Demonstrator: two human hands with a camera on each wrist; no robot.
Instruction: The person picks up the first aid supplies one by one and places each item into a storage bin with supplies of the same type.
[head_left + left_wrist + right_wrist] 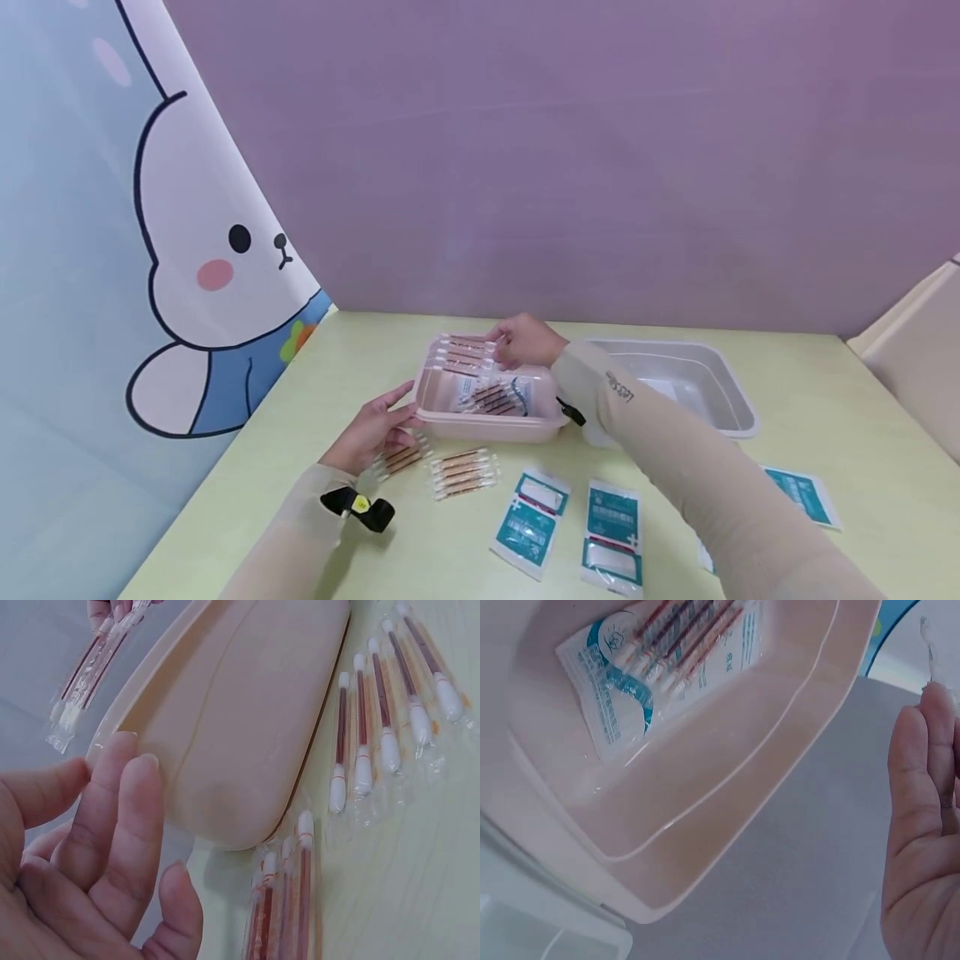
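Observation:
My left hand (375,429) grips the front left corner of a pink plastic basin (487,429) at its rim. My right hand (525,340) pinches the end of a clear strip of iodine cotton swabs (461,357), white-tipped with reddish-brown shafts, above the basin's back left. Inside the basin another swab strip (686,637) lies on a white and blue printed packet (607,705). Two more swab strips rest on the table: one (403,457) beside my left hand, another (386,705) in front of the basin. The right wrist view catches only part of my right hand.
A grey-white basin (720,367) stands to the right, partly behind my right forearm. Green and white dressing packets, one (531,521) and another (613,537), lie in front, with one more (802,496) at the far right. A purple backdrop (600,167) rises behind the table.

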